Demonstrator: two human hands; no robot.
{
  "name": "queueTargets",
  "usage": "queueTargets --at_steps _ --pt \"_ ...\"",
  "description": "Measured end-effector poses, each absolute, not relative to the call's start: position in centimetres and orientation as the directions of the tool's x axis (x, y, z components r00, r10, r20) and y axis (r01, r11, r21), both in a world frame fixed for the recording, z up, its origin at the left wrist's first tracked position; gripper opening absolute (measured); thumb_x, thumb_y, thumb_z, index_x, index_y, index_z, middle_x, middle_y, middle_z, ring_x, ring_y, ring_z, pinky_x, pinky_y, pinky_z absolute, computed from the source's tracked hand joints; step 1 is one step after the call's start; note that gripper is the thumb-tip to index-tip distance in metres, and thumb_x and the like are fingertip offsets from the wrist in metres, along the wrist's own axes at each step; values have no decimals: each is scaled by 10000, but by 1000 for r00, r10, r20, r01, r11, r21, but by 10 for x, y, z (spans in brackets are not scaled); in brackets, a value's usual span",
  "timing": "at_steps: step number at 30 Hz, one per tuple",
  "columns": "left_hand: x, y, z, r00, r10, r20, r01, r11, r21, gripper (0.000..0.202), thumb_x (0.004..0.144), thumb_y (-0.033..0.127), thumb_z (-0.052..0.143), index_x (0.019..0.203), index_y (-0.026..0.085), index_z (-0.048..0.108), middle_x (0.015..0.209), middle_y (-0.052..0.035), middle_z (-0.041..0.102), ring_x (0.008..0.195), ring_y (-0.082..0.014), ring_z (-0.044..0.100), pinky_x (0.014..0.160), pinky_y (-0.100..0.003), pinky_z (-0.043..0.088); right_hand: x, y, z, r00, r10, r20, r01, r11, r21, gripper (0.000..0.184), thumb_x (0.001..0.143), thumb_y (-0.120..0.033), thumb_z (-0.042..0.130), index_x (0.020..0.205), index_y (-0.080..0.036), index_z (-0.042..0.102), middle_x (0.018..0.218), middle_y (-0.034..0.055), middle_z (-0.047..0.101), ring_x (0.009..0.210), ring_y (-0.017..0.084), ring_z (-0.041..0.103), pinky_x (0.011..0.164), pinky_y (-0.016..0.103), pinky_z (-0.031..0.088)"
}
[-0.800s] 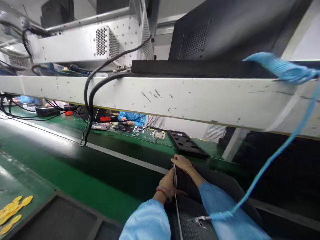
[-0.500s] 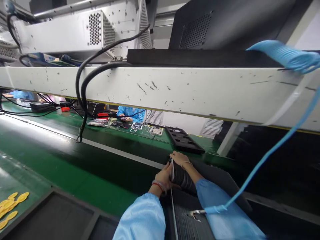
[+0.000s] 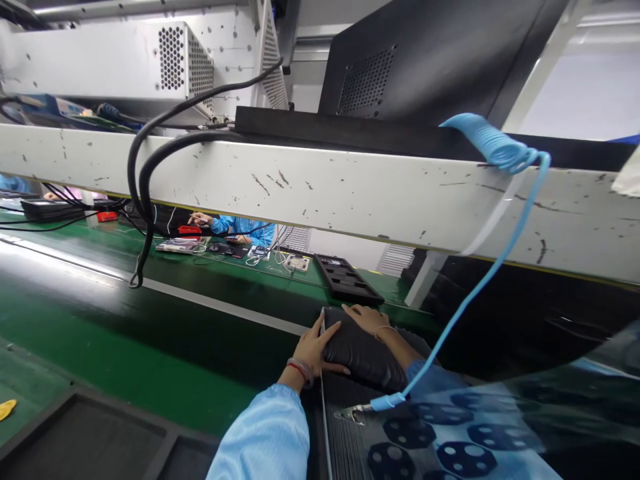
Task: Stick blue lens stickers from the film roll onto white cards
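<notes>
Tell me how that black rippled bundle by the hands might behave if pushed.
The black rippled bundle is probably bendy rather than stiff, since its surface bows in waves. It may spread or slump if pushed, as its ripples look uneven; the left hand spans its end and the right hand lies on top.

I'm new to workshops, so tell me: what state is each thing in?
Black layered stack: visibly rippled.
Left hand: fingers spread against it.
Right hand: laid over its top.
Blue coiled plastic cord: coil bunched, tail sagging.
Silver metal clip: on the cord's end; grip unclear.
White metal beam: scuffed.
Thick black cables: hanging across the beam.
Shallow black rectangular tray: flat, partly out of frame.
</notes>
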State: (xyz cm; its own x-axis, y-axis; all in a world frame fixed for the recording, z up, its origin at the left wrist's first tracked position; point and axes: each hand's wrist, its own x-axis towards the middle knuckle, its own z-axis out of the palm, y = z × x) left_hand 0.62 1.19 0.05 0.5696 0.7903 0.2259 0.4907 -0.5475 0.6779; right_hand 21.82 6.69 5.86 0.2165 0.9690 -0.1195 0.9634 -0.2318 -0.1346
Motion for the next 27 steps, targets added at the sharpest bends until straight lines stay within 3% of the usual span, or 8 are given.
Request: queueTargets --at_steps 4,7,11,18,22,27 --pt "11 14 -7 583 784 211 508 -555 659 1182 480 407 920 1509 305 346 1607 -121 56 1388 -401 320 1141 -514 303 216 65 46 239 962 -132 958 -255 -127 623 968 -654 226 1246 -239 600 1291 102 559 1263 301 473 1055 493 299" --pt "14 17 -15 548 800 244 425 -518 742 1164 438 343 938 1477 260 418 1608 -125 20 1386 -381 335 1139 -460 337 208 66 39 247 964 -96 959 -257 -119 615 965 -657 233 1257 -243 581 1299 118 533 1291 308 436 1067 496 273" --pt "16 22 -23 545 795 265 349 -503 791 1066 422 297 941 1402 227 528 1602 -141 -1 1357 -398 372 1127 -466 358 205 64 39 218 972 -90 964 -229 -131 581 977 -632 228 1211 -250 597 1293 102 537 1290 312 434 1057 520 277" --pt "14 23 -23 570 758 316 410 -596 691 976 519 378 907 1404 234 521 1596 -147 -25 1366 -372 365 1137 -452 349 202 55 46 182 983 -38 966 -186 -179 492 1015 -548 200 1170 -265 572 1253 62 579 1219 283 501 1010 511 324" --pt "10 19 -16 541 775 326 506 -610 610 958 549 451 884 1409 247 513 1594 -143 53 1419 -386 250 1168 -522 243 195 53 47 221 975 -19 961 -221 -166 475 1024 -503 229 1265 -239 542 1310 110 547 1260 324 469 1018 546 294" --pt "7 17 -9 583 717 382 524 -691 498 947 569 514 859 1401 223 515 1576 -126 164 1456 -311 198 1196 -508 112 194 57 49 149 987 -55 961 -158 -226 477 1032 -477 275 1239 -161 567 1254 103 600 1209 227 534 1059 430 321"
